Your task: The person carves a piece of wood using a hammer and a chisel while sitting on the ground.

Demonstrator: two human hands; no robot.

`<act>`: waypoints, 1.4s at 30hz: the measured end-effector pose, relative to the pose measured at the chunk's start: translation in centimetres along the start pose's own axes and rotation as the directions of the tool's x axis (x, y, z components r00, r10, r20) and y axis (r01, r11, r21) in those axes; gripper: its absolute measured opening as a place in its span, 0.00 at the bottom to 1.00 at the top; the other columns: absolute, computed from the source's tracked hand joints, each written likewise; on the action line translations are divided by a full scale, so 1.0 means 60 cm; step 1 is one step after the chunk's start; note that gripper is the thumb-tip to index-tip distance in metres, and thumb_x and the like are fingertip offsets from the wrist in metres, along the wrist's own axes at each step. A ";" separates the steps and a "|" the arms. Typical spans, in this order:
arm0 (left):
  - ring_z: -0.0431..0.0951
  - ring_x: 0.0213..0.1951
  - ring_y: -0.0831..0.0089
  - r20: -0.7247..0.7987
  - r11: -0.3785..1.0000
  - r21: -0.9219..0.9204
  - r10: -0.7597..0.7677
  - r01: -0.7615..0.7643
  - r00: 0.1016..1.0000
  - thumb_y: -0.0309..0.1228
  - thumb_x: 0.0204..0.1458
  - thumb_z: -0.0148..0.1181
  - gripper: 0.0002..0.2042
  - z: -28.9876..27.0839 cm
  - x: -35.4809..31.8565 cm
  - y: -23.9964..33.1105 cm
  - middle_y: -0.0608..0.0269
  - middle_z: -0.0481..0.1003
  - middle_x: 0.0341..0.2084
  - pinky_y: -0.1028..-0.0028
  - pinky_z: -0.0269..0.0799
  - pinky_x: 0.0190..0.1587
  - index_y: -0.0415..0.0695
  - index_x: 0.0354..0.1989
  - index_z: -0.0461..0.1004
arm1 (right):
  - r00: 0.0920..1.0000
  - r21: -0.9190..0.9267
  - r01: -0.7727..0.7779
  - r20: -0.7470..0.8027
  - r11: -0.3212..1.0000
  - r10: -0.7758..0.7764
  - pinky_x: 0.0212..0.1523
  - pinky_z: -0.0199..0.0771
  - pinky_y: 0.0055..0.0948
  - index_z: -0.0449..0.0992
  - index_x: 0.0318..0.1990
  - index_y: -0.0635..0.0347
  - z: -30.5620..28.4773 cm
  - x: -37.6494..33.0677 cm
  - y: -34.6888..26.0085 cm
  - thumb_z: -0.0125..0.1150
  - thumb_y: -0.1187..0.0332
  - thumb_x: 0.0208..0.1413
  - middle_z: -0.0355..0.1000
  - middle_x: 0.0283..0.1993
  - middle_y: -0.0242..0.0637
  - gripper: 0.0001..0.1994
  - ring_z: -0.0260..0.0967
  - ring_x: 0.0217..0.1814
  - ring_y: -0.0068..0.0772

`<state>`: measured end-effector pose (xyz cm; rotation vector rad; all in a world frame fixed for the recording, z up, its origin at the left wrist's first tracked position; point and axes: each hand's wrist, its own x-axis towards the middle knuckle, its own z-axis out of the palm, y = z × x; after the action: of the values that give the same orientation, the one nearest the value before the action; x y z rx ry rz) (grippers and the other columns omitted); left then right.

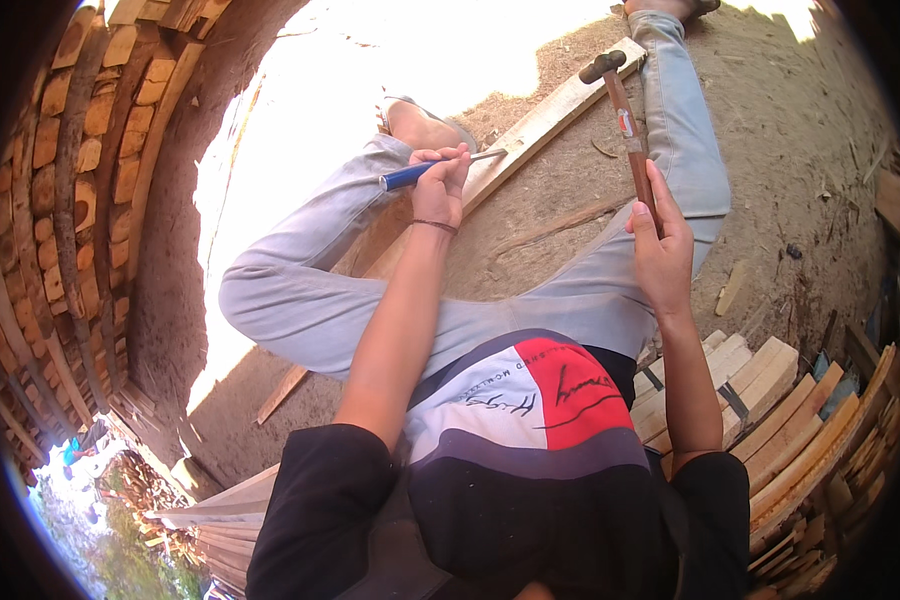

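My left hand is closed around a chisel with a blue handle. The chisel's thin metal blade points right, its tip at a small notch or mark on a pale wooden plank; whether the tip touches the wood I cannot tell. The plank slants between my legs, its far end by my right shin. In my right hand is a hammer, gripped by its brown wooden handle. Its dark metal head is raised near the plank's far end, apart from the chisel.
Stacked timber rises along the left. Cut beams and boards lie behind me at the lower right. My bent left leg and outstretched right leg flank the plank. Wood scraps dot the dirt ground.
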<state>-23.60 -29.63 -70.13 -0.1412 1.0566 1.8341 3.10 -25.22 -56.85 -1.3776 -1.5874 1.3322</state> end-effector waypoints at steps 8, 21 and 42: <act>0.76 0.48 0.45 0.135 0.948 0.214 0.210 -0.236 0.968 0.14 0.48 0.51 0.12 0.113 -0.026 0.121 0.54 0.73 0.35 0.61 0.77 0.49 0.44 0.37 0.62 | 0.913 -0.122 -0.365 0.146 0.923 0.381 0.38 0.69 0.24 0.61 0.65 0.60 -0.053 0.055 -0.008 0.52 0.69 0.60 0.74 0.34 0.36 0.25 0.70 0.35 0.25; 0.63 0.12 0.82 -0.058 0.863 0.459 0.264 -0.209 0.963 0.33 0.52 0.59 0.11 0.078 -0.021 0.140 0.69 0.66 0.15 0.84 0.53 0.12 0.47 0.31 0.62 | 0.962 -0.871 -0.052 0.087 0.488 0.259 0.45 0.73 0.48 0.64 0.64 0.46 0.035 0.165 0.030 0.49 0.65 0.60 0.76 0.39 0.49 0.22 0.73 0.46 0.53; 0.59 0.12 0.87 -0.037 0.693 0.721 0.030 0.006 0.999 0.33 0.53 0.62 0.10 0.054 0.005 0.098 0.74 0.63 0.14 0.84 0.52 0.13 0.47 0.27 0.66 | 0.763 -0.739 0.605 0.645 0.296 0.050 0.60 0.52 0.59 0.62 0.64 0.44 0.201 0.161 0.156 0.58 0.53 0.56 0.51 0.70 0.36 0.29 0.43 0.72 0.44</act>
<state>-27.29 -27.94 -64.76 0.3049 1.7425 1.2954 -7.45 -19.85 -70.49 -1.0881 -3.2054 0.4588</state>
